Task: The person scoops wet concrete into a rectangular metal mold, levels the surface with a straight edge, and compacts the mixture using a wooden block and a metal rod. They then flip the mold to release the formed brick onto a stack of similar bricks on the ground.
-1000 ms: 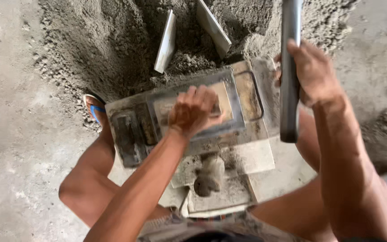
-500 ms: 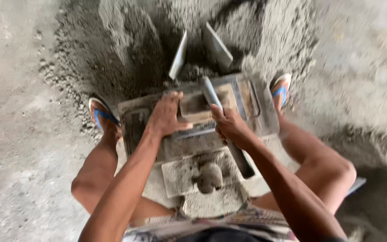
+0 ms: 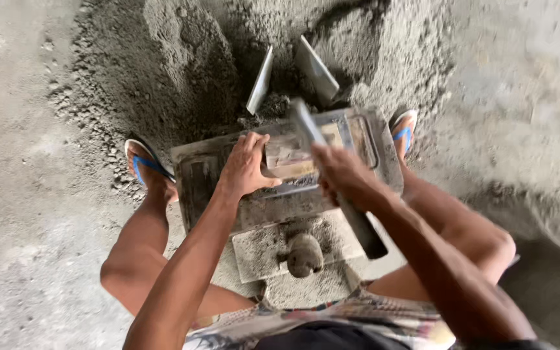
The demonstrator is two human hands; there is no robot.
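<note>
Fingers of the right hand point(image 3: 341, 174) are wrapped closed around a grey metal bar point(image 3: 338, 188), which slants from above the mould down toward the person's lap; the picture is blurred here, so the exact finger placement cannot be told. Fingers of the left hand point(image 3: 244, 170) are spread and pressed flat, palm down, on the top of the metal block mould point(image 3: 280, 175), gripping nothing. The mould sits on the concrete floor point(image 3: 27, 194) between the person's knees, just in front of a heap of damp grey sand-cement mix point(image 3: 183, 71), and is caked with the same mix. Two flat metal plates point(image 3: 260, 81) stand angled in the heap just beyond the mould. A rounded knob point(image 3: 304, 254) rises from the mould's lower plate, nearest the person. A foot in a blue-strapped sandal point(image 3: 145, 167) stands at each side of the mould. Handling assessment: the mould appears to be heavy, rigid steel and is unlikely to flex or shift under hand pressure; its grit-coated faces should give good friction. The bar appears stiff and moderately heavy; it is best held at mid-length, as here, with a full closed grip.
</note>
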